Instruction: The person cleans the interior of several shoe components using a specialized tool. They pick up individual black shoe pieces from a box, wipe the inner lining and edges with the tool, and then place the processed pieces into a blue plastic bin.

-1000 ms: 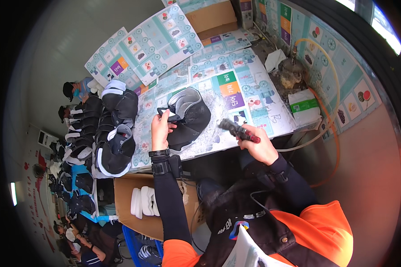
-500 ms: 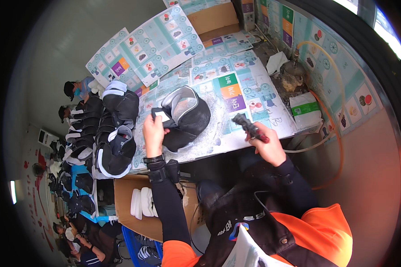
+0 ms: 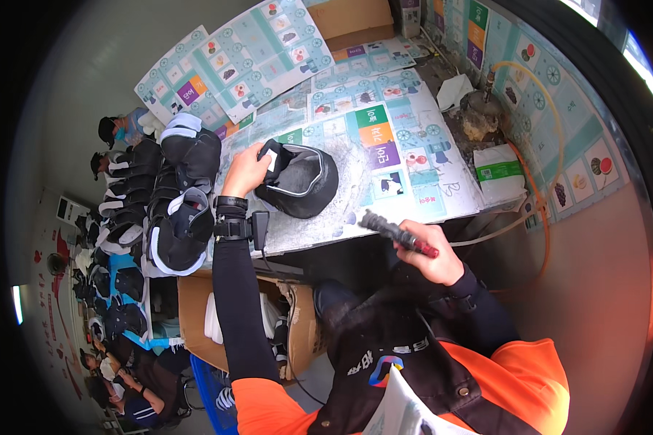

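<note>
My left hand [image 3: 244, 171] grips the open collar of a black shoe with a white inner label and pale trim [image 3: 301, 180], which lies on its side on the worktable [image 3: 355, 217]. My right hand [image 3: 432, 254] is closed around a dark tool with a red handle end [image 3: 395, 232], held just off the table's near edge, to the right of the shoe and apart from it.
A stack of black and white shoes [image 3: 170, 196] fills the table's left end. Colourful printed sheets [image 3: 374, 130] cover the tabletop. A cardboard box [image 3: 218, 319] sits under the table. An orange hose [image 3: 537, 188] loops at the right beside a white packet [image 3: 500, 174].
My left hand has shifted left and turned the shoe, now holding it at the collar. My right hand has drawn the tool back toward me, off the table's edge.
</note>
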`<state>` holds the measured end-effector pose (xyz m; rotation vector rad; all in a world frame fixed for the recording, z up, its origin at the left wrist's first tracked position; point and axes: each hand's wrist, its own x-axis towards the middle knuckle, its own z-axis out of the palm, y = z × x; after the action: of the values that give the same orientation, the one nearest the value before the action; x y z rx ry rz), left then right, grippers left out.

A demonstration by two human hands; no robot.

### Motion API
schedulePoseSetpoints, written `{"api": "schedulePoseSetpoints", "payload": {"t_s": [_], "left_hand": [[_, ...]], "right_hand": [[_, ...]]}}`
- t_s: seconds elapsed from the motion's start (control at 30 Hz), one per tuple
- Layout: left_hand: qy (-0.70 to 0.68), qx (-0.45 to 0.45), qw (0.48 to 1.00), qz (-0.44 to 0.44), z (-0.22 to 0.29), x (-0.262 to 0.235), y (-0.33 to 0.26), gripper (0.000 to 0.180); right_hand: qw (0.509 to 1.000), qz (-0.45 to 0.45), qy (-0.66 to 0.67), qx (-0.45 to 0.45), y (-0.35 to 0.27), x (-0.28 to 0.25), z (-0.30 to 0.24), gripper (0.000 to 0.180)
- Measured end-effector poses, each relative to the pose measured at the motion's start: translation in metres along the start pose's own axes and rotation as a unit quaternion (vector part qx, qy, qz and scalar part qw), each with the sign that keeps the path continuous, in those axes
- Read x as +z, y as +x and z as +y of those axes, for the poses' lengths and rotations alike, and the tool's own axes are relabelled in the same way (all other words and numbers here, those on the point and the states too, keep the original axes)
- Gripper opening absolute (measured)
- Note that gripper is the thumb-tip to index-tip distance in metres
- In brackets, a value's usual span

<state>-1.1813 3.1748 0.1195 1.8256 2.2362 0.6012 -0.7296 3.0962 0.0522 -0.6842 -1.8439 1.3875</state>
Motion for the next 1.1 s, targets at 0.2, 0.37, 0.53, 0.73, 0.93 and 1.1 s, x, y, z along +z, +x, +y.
{"api": "schedulePoseSetpoints", "payload": {"t_s": [0.2, 0.37, 0.53, 0.73, 0.93, 1.1], "left_hand": [[-0.005, -0.007, 1.000, -0.010, 0.009, -0.001, 0.000, 0.043], [-0.041, -0.044, 0.998, -0.036, 0.014, -0.004, -0.005, 0.042], [0.058, 0.074, 0.995, 0.025, 0.003, -0.014, -0.009, 0.041], [0.037, 0.139, 0.989, -0.032, 0.043, -0.047, -0.010, 0.036], [0.077, 0.196, 0.973, -0.093, 0.058, -0.055, 0.021, 0.027], [0.101, 0.207, 0.961, -0.153, 0.049, -0.026, 0.030, 0.027]], "right_hand": [[0.996, 0.054, -0.022, 0.072, 0.000, 0.004, 0.012, 0.015], [0.999, -0.019, -0.026, 0.026, 0.002, 0.014, 0.011, 0.017], [0.995, 0.081, -0.049, 0.045, 0.004, 0.010, 0.019, 0.017], [0.996, 0.074, 0.022, 0.051, 0.002, -0.013, -0.012, 0.021], [1.000, 0.007, -0.004, -0.016, -0.001, 0.000, -0.014, 0.020], [0.999, 0.040, -0.031, -0.002, -0.001, 0.014, -0.010, 0.019]]}}
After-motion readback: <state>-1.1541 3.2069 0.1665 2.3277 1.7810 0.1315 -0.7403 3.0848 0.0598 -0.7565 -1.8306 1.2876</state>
